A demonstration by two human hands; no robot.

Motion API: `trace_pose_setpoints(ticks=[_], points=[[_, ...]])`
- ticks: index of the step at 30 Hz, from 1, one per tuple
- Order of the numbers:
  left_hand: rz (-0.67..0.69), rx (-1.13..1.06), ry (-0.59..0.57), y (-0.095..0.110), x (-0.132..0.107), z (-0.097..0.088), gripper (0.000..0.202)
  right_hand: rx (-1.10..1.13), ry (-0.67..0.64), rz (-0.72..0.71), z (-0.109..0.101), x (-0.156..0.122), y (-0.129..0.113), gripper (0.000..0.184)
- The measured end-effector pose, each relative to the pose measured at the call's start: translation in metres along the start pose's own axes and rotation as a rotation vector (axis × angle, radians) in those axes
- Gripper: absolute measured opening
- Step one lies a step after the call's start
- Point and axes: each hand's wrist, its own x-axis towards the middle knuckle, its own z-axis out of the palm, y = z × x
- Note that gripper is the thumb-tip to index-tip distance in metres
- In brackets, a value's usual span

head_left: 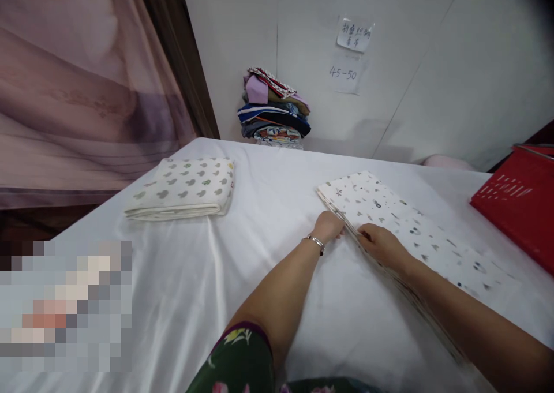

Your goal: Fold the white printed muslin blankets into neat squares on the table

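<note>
A white cloth (402, 220) with small dark and grey prints lies in a long folded strip on the right of the table, its layered edge facing me. My left hand (329, 225), with a silver bracelet at the wrist, is closed on that edge near the far corner. Just to its right, my right hand (383, 246) also grips the edge, its fingers curled over the layers. The fingertips of both hands are partly hidden. Apart from my hands, at the left, a thick folded cloth (186, 185) with grey and green prints lies flat.
A white sheet (259, 266) covers the table. Several folded fabrics form a pile (274, 113) behind its far edge, against the wall. A red slotted container (515, 197) stands at the right. Pink curtains (86, 93) hang at the left. A blurred patch hides the lower left.
</note>
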Motion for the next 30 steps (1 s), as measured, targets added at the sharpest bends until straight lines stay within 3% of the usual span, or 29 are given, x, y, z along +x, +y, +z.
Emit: trace_pose_setpoints(ticks=[11, 17, 23, 30], points=[[-0.020, -0.215, 0.017, -0.001, 0.003, 0.006, 0.021, -0.107, -0.019, 0.057, 0.004, -0.001, -0.007, 0.025], [-0.049, -0.364, 0.055, -0.001, 0.002, 0.005, 0.022, -0.134, 0.000, 0.051, 0.005, -0.002, -0.007, 0.013], [-0.052, -0.444, 0.086, -0.002, 0.003, 0.003, 0.022, -0.155, -0.024, 0.058, 0.003, -0.003, -0.010, 0.013], [-0.023, -0.480, 0.093, -0.006, 0.007, 0.005, 0.020, -0.114, -0.015, 0.103, -0.007, 0.024, -0.016, 0.021]])
